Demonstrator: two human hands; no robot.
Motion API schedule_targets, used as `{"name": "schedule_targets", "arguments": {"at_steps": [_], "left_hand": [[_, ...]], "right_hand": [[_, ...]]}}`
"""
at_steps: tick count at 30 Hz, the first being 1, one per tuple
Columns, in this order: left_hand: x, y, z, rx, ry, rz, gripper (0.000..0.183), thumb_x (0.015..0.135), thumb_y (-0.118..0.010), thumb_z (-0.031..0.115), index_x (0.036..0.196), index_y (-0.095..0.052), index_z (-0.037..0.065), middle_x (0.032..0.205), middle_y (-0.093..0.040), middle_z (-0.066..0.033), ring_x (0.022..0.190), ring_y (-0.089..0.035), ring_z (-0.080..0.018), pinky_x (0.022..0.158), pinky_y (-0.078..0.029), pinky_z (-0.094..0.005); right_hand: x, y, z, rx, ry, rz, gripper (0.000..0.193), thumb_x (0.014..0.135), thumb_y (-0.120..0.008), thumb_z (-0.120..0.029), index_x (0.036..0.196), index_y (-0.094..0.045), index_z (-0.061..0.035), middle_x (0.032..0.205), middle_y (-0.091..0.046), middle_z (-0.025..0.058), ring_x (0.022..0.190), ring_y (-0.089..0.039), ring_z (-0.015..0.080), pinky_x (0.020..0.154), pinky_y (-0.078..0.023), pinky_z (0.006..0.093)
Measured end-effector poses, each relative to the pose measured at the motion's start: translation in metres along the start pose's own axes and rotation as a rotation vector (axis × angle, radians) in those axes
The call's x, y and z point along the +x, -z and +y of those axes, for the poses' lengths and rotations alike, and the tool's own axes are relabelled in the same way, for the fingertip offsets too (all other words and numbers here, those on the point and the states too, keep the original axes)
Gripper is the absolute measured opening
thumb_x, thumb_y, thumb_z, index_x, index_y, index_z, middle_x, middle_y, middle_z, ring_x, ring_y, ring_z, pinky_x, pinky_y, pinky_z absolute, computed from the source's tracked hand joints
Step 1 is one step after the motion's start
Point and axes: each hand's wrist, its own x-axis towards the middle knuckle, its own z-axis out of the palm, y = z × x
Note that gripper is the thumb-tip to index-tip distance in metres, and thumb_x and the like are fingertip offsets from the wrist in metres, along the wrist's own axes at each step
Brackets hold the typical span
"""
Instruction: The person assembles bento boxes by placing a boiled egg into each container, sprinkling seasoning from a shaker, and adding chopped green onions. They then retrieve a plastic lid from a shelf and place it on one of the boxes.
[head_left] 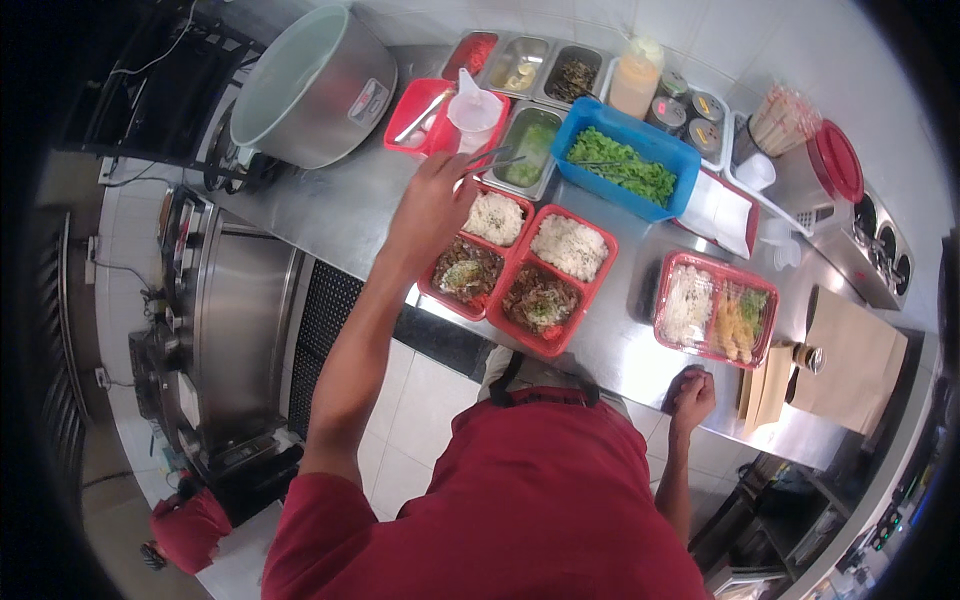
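Note:
My left hand [432,205] is closed around metal tongs [495,161], whose tips hang over the near side of a steel pan [548,172] of chopped green onion [530,145]. Below it are two red two-part bento trays, side by side. The left tray [478,311] is partly covered by my hand; the right tray [541,346] is in full view. Each holds white rice with dark sprinkles and sliced meat with a pale, green-flecked topping and red bits. At the counter's front edge my right hand [692,397] is curled into a loose fist, with nothing visible in it.
A blue bin [683,170] of lettuce stands behind the trays. A lidded red bento box [664,340] sits to the right, near brown paper bags [850,350]. At the left are a large steel pot [320,110] and a red tub [400,115]. Another person [190,530] is at lower left.

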Motion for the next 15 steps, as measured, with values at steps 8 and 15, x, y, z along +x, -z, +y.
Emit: {"name": "schedule_targets", "arguments": {"at_steps": [8, 15], "left_hand": [[0.051, -0.075, -0.045, 0.296, -0.038, -0.177, 0.022, 0.088, -0.055, 0.008, 0.102, -0.061, -0.007, 0.102, -0.061, -0.0234, 0.100, -0.062, -0.0378, 0.085, -0.053, -0.0470], [0.070, -0.089, -0.043, 0.384, -0.143, -0.206, 0.021, 0.081, -0.056, 0.003, 0.098, -0.060, -0.009, 0.102, -0.060, -0.0230, 0.102, -0.061, -0.0369, 0.078, -0.059, -0.0438]], "right_hand": [[0.000, 0.000, -0.001, -0.049, 0.020, 0.007, 0.024, 0.095, -0.048, -0.015, 0.081, -0.063, -0.0015, 0.064, -0.055, 0.0007, 0.056, -0.047, 0.0069, 0.050, -0.036, 0.0250], [-0.001, -0.006, -0.003, -0.112, 0.135, 0.077, 0.028, 0.096, -0.048, -0.019, 0.078, -0.063, -0.0014, 0.062, -0.054, 0.0033, 0.054, -0.049, 0.0098, 0.051, -0.038, 0.0289]]}}
